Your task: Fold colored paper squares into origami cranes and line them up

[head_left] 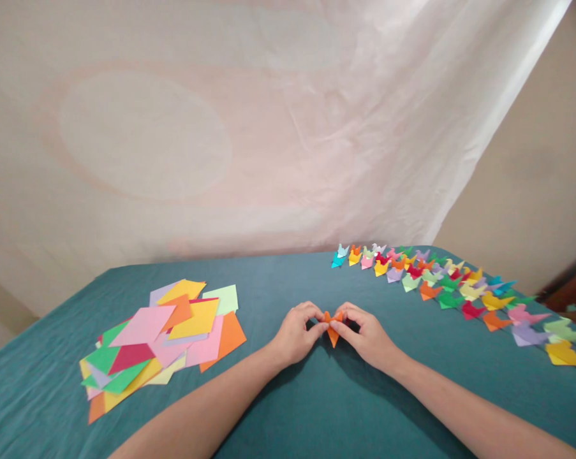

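Between my two hands is a small piece of folded orange paper point(334, 336), its pointed end facing down toward me and two short tips showing at the top. My left hand point(298, 333) pinches its left side between thumb and fingers. On the other side, my right hand point(368, 333) grips it the same way, the thumb lying across the front. Both hands are low over the green-blue tablecloth point(288, 408). Parts of the folded paper are hidden behind the fingertips.
Loose square sheets of coloured paper point(144, 335) lie in an overlapping heap on the left. Rows of small folded paper birds point(431, 291) in many colours run along the back right and right side. A pale cloth point(249, 127) hangs behind the table.
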### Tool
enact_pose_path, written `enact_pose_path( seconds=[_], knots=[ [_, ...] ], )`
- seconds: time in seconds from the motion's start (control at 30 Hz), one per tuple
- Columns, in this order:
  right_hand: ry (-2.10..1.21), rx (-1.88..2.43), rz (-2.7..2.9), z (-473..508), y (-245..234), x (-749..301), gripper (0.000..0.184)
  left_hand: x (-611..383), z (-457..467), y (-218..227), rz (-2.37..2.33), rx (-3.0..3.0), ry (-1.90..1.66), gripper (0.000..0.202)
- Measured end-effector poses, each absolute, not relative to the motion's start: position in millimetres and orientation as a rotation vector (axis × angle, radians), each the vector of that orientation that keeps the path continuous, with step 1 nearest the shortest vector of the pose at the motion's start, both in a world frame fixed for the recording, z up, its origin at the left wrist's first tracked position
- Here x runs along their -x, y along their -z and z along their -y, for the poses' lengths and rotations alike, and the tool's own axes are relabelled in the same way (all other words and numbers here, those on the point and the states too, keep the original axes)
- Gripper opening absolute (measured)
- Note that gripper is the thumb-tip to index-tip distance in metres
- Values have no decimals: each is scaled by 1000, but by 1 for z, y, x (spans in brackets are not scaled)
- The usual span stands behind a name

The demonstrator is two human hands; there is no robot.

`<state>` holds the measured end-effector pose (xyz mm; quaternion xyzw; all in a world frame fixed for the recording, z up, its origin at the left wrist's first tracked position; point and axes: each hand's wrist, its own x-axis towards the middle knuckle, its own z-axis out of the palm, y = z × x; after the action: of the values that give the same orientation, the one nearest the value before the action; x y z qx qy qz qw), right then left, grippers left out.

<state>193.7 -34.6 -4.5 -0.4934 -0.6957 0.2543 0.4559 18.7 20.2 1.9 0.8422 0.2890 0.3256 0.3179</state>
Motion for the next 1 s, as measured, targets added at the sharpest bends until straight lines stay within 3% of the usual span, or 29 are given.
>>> enact_pose_path(
  seconds=[0.2,1.0],
  knots=[
    [-649,1288,1630,29,11,-199,27,-17,-23,-1,-761,-2140,-881,20],
    [-664,1212,1689,34,6,-195,21,-18,-18,-3,-775,-2194,-897,9]
  ],
)
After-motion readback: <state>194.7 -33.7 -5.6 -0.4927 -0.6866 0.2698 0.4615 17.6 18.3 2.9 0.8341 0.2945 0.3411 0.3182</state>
